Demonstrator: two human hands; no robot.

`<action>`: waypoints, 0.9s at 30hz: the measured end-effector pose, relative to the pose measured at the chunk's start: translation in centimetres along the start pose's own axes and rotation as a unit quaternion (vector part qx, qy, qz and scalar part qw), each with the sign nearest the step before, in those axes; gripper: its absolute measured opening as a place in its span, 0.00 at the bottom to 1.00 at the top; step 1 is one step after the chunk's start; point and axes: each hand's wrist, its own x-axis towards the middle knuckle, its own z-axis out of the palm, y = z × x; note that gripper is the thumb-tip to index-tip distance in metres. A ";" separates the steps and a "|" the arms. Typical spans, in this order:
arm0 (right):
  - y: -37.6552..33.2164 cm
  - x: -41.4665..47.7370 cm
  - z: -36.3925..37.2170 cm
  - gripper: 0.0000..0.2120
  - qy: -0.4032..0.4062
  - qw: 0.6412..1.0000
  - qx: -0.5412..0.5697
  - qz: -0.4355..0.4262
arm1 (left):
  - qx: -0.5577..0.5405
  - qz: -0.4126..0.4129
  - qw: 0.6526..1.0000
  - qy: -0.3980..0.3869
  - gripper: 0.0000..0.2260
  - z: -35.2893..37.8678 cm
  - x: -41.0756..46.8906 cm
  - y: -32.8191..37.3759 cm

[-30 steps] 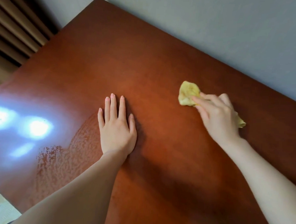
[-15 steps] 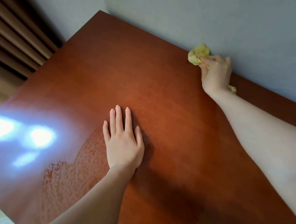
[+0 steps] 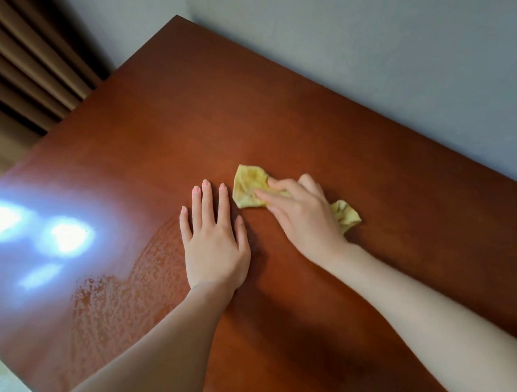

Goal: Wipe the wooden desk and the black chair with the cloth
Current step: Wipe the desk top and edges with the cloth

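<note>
The surface point(image 3: 171, 122) is reddish-brown wood with a smooth, glossy finish that mirrors bright light at its left end; beside that glare lies a mottled, streaky damp-looking film. The cloth point(image 3: 249, 185) on the surface is soft, crumpled yellow fabric. Behind the surface, the wall point(image 3: 378, 52) looks matt grey.

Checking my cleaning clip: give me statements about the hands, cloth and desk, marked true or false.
1. The right hand holds the yellow cloth on the wooden desk. True.
2. The left hand grips a second cloth. False: it lies flat on the desk, holding nothing.
3. The cloth hangs off the desk's edge. False: it lies mid-desk, just right of the left hand.
4. A speckled patch shows on the desk near the left hand. True.
</note>
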 end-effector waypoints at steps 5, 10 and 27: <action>1.0 -4.5 -1.4 0.16 0.001 1.000 -0.012 -0.004 | -0.006 -0.001 1.000 -0.001 0.25 0.1 -0.1 0.0; 5.8 -5.6 -3.7 0.14 0.075 0.991 -0.070 0.085 | -0.007 -0.002 1.000 -0.008 0.26 0.0 -0.2 0.0; 11.9 11.1 -2.2 0.15 0.105 0.962 -0.133 0.213 | -0.009 -0.002 1.000 -0.007 0.27 0.0 -0.1 0.0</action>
